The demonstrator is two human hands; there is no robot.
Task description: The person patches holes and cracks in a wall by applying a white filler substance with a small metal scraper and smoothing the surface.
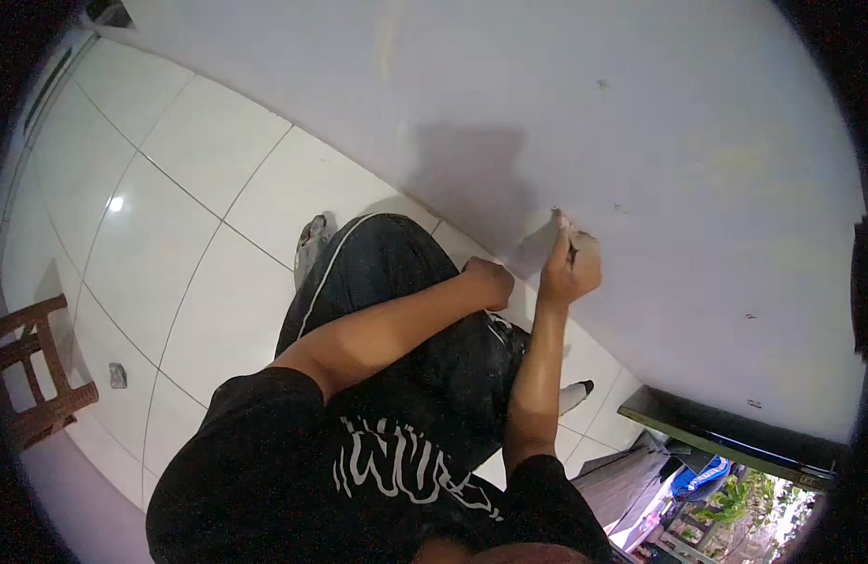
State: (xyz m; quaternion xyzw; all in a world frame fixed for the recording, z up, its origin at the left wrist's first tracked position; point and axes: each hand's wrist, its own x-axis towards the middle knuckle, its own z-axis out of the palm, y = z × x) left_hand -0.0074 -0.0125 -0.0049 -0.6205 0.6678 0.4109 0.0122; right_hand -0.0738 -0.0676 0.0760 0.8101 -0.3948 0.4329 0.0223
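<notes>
"The wall (659, 132) beside the person (255, 470): how far along?"
"Marks (618, 208) dot it, so work likely remains; what's finished, I can't tell."
"Grip?"
"Left hand (491, 283) clenched by the knees (387, 258); right hand (571, 271) curled at the wall, contents unclear."

Left forearm (406, 324) slants rightward, left hand (490, 283) curled; right forearm (537, 381) points forward, right hand (567, 273) bent inward.

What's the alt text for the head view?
A person's right hand is held at a pale wall; whether it grips anything is unclear. The left hand is curled by dark trousers, with white floor tiles below.
</notes>
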